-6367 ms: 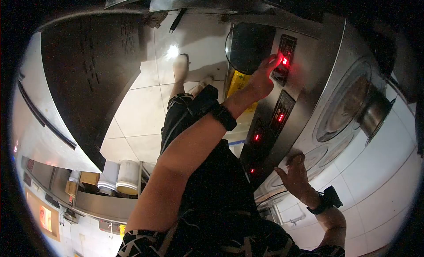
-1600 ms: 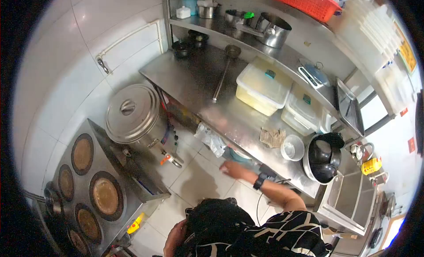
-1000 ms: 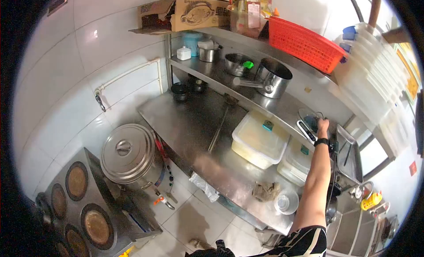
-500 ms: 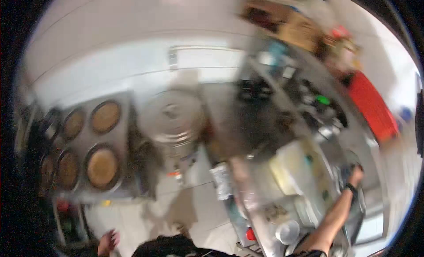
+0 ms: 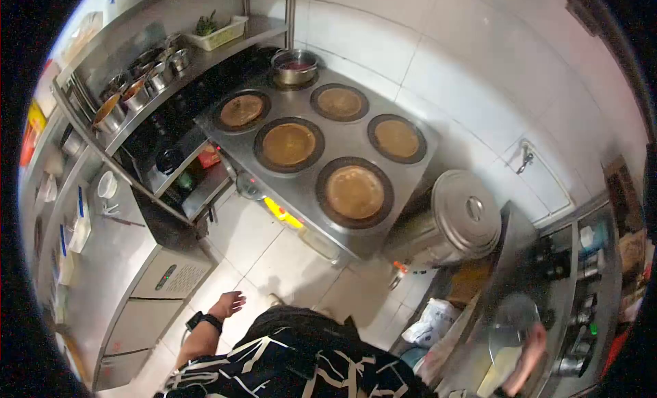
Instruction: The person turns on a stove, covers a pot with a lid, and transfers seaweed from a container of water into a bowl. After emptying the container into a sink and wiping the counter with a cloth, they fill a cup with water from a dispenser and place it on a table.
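We have turned away from the table with its tubs and shelf, where our right hand was reaching up a second ago, and now face the griddle station; that hand has come away with something, which suggests the fetching is done and the carrying has begun. Nearest to us, our right hand (image 5: 530, 357) is low at the right edge, closed around a round clear lid (image 5: 513, 323) that it holds out over the table (image 5: 510, 240) edge, blurred, so we cannot tell how the fingers sit. Our left hand (image 5: 228, 304) hangs free on the other side above the floor (image 5: 274, 261), fingers loosely spread and holding nothing, a dark watch (image 5: 204, 321) at the wrist. Just beyond stands the lidded steel pot (image 5: 464, 216), beside the griddle unit (image 5: 383, 158). Five round pancakes (image 5: 354, 191) lie on its plates, and a small pot (image 5: 294, 66) stands at the far corner.
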`<state>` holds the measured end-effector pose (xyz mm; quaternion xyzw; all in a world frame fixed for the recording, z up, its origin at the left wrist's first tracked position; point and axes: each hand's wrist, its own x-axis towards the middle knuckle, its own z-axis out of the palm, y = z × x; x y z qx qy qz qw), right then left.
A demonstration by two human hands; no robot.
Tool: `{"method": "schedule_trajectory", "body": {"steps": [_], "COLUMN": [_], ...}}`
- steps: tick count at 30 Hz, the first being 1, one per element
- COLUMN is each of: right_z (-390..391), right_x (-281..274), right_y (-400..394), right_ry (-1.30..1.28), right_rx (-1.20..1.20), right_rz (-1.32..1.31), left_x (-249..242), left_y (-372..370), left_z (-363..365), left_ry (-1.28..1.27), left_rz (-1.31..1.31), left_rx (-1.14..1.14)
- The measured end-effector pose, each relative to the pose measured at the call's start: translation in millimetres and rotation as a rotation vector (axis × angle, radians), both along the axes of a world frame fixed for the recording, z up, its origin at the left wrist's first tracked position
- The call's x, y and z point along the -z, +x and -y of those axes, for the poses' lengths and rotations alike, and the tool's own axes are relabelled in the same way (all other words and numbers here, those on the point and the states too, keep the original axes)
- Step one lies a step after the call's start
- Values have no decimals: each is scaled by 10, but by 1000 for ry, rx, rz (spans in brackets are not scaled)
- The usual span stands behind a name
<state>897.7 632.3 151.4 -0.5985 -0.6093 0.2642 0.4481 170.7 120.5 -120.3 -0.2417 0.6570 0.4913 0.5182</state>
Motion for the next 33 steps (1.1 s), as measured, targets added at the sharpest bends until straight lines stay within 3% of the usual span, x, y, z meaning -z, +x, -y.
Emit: {"method": "schedule_trajectory", "body": {"steps": [1,2,3,5,6,8,11,12,15,17,19,25,33], "right_z": [148,179,316,473,613,966,1513,1688,2160,2353,2467,2666,2934], "right_x": [-264,-425,-601,-744,-778,-967,-974,-970,-1053,-1121,-1184,-1356,-1409], "right_y": [-1253,-2081,-2998,-4351,-4916,-5960,-7137,-7448,-8161,-8555,-8867,-9500,-9927], "right_ry": [-85,-90,-223,-355,-349,-353,-418,-448,-569,-648,-736,-1016,-1140], "right_rx": [-20,-270,-329,-527,-688,-1011,-1338,-1472,-1707,-1807,-1882,-1973,-2142], "right_rz": [-338,-108,-266,-143,-106,136,109,32,-88,-126,-131,-160,-113], "left_x": [50,-133,-314,-906,-1245,-2335,-3277,-3495,-3712,-3688,-3656,-3731,-3821], "left_y": [-63,-112,-164,-293,-360,-427,-563,-619,-894,-1078,-1218,-1597,-1934], "left_z": [72,-17,-94,-399,-505,-786,-790,-785,-752,-662,-599,-604,-573], "left_ry": [141,179,223,222,388,603,1000,987,864,532,312,65,-275], "left_rz": [13,-37,-139,-424,-628,-730,-917,-1048,-1241,-1541,-1644,-1635,-1646], "left_rx": [-15,-22,17,71,101,35,128,180,158,84,-30,-161,-103]}}
